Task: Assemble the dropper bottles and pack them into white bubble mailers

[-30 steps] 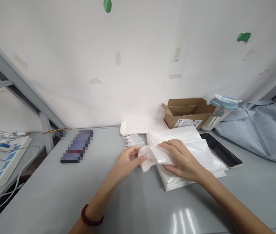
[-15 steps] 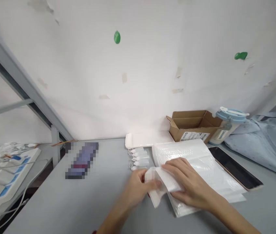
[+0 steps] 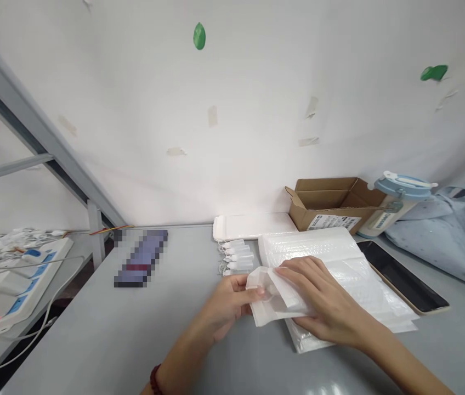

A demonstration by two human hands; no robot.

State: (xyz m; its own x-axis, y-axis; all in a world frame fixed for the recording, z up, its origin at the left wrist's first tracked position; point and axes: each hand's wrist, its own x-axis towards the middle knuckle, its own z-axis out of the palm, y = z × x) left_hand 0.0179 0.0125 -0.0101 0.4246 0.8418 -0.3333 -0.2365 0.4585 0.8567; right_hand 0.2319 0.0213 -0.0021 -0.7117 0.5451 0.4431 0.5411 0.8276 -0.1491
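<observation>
My left hand (image 3: 232, 304) pinches the left end of a small white plastic pouch (image 3: 271, 315), thumb on top and fingers beneath. Wrapped over the other end of the same pouch is my right hand (image 3: 318, 299), its fingers bent and pressed to it. The contents, if any, are hidden. Beneath the right hand lie white bubble mailers (image 3: 351, 271) in a loose stack. Several small white-capped clear tubes with thin cords (image 3: 238, 257) rest just beyond the pouch. Behind them is a neat stack of smaller white pouches (image 3: 253, 226).
An open cardboard box (image 3: 331, 206) and a blue-lidded cup (image 3: 397, 203) stand at the back right. A dark phone (image 3: 407, 277) lies beside a pale blue bag (image 3: 450, 236). Left are a blurred-out purple item (image 3: 144, 258) and a power strip with cables (image 3: 22, 285).
My left hand has shifted slightly and turned, and the pouch's loose end now spreads flatter and wider. The view has tilted downward a little. Both hands still grip the pouch.
</observation>
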